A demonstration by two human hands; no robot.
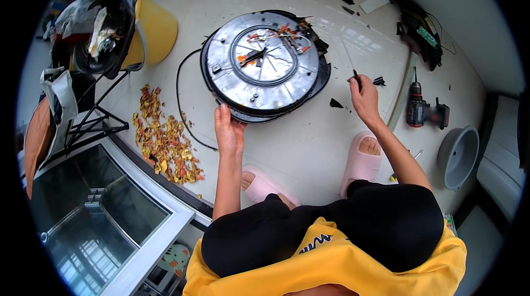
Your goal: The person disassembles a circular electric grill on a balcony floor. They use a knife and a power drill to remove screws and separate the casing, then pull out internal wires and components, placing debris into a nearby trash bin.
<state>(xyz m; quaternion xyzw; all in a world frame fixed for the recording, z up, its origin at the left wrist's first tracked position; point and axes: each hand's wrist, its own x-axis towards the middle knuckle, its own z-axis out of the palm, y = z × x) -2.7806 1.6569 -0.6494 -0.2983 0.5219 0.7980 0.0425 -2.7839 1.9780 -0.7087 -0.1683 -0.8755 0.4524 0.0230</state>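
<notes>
A round appliance (265,67) lies upside down on the pale floor (309,147), its bare metal underside facing up. Coloured wires and a small dark part sit inside the raised ring at the middle of that plate. A black cord (185,103) loops out from the appliance's left edge and curves back toward the person.

The left hand (228,130) rests at the near rim of the appliance, fingers stretched out flat and pressed against the dark edge, not wrapped around anything. The right hand (364,97) is just right of the appliance, fingers closed around the dark handle of a thin screwdriver (349,59) whose shaft slants up toward the appliance's right rim.

Small black fragments (335,103) lie on the floor just beside the appliance's right side, near the right hand. Farther right of the appliance stands a cordless drill (422,109), and beyond it a grey bowl (458,155). To the left of the appliance, a heap of red and yellow scraps (165,139) spreads over the floor, and up from that a yellow bucket (157,31) leans by a black stand. Below the appliance, the person's feet sit in pink slippers (361,161), with black trousers and a yellow top nearest the camera.
</notes>
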